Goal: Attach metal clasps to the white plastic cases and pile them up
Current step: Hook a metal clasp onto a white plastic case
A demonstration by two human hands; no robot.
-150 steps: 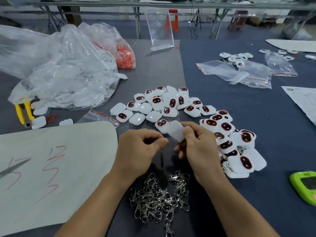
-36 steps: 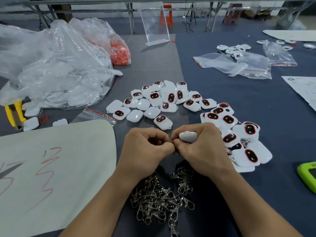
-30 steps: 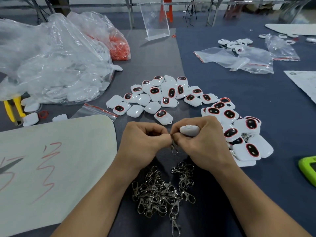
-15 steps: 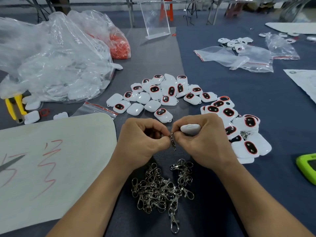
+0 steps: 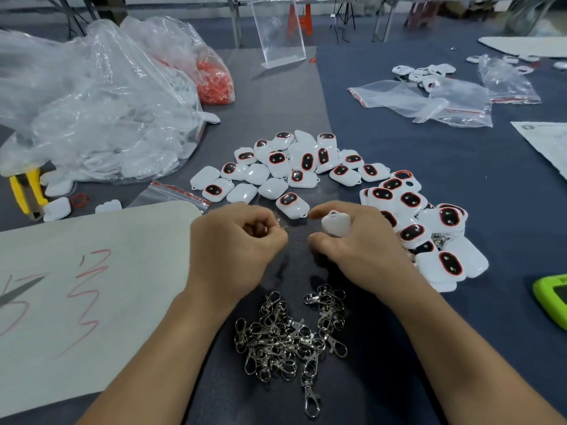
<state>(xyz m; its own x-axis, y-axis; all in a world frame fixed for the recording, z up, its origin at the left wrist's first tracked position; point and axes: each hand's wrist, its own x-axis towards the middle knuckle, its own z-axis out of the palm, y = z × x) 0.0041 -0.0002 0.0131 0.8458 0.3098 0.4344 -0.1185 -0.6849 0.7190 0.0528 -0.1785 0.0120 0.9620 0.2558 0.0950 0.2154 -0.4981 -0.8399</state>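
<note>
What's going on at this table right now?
A person is fitting metal clasps onto white cases. The right hand grips one case, while the left hand pinches a small clasp, mostly hidden by its fingers. The hands are apart, so the two are not joined at this moment. A heap of loose clasps lies near the person, more cases are spread beyond the hands, and a pile of cases sits to the right.

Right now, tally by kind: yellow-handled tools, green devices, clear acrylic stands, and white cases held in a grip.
Yellow-handled tool: 1
Green device: 1
Clear acrylic stand: 1
White case in the grip of the right hand: 1
Total: 4
</note>
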